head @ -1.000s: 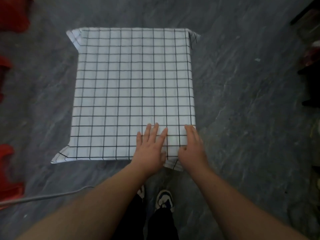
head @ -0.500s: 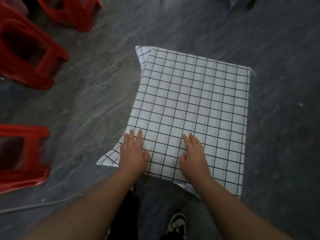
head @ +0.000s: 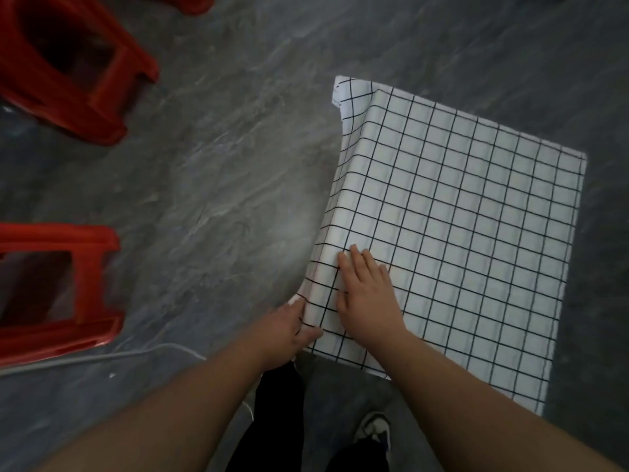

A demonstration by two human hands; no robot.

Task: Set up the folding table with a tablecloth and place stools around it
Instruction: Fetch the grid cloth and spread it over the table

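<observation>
Nearest to us, at the bottom of the view, we see dark trouser legs (head: pixel 272 420) and a sneaker (head: pixel 372 430) on the grey stone floor (head: pixel 211 185), with both bare forearms reaching forward from the lower edge. Just beyond them our left hand (head: pixel 286 330) has taken the near left corner of the tablecloth (head: pixel 452 240) in its grip: the thumb lies over the top of the cloth and the fingers curl in under the hanging edge, pinching it. Our right hand (head: pixel 369 294) lies flat just beside it, fingers straight and together, palm pressing the cloth down near the left edge, holding nothing. The white cloth with its black grid covers the whole top of the desk, which itself is hidden beneath it; the cloth drapes over the left side and the near side, and its far left corner sticks out in a loose flap. A pale cable (head: pixel 102 357) runs along the floor at the left, close to our left arm. Well apart from the desk, on the left, a red plastic stool (head: pixel 58 291) lies on its side; farther off, at the upper left, a second red stool (head: pixel 78 63) is tipped over too.
</observation>
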